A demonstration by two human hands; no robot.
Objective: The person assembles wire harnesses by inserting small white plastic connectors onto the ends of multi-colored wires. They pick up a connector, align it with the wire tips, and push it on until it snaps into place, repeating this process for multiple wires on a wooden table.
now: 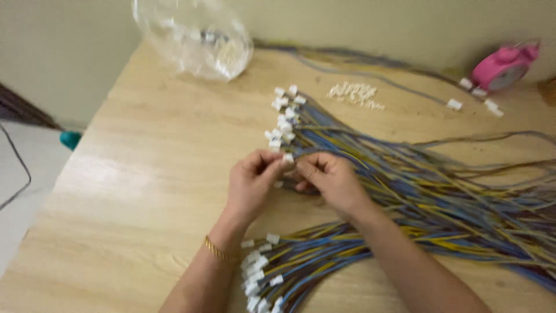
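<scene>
My left hand (250, 184) pinches a small white plastic connector (288, 157) at the end of thin coloured wires. Just to its right, my right hand (329, 178) grips those same wires close behind the connector, fingertips nearly touching the left hand's. Both hands hover over the middle of a wooden table (139, 191). Directly beyond them fans out a large bundle of blue, yellow and brown wires (417, 179) tipped with white connectors (284, 119). A second bundle with connectors (289, 266) lies near my forearms. A gold bracelet (216, 250) is on my left wrist.
A clear plastic bag (197, 37) of small white parts sits at the back. A small heap of loose white connectors (354, 93) lies beyond the wires. A pink alarm clock (503, 66) stands at the far right, with more wires against the wall. The table's left edge drops to the floor.
</scene>
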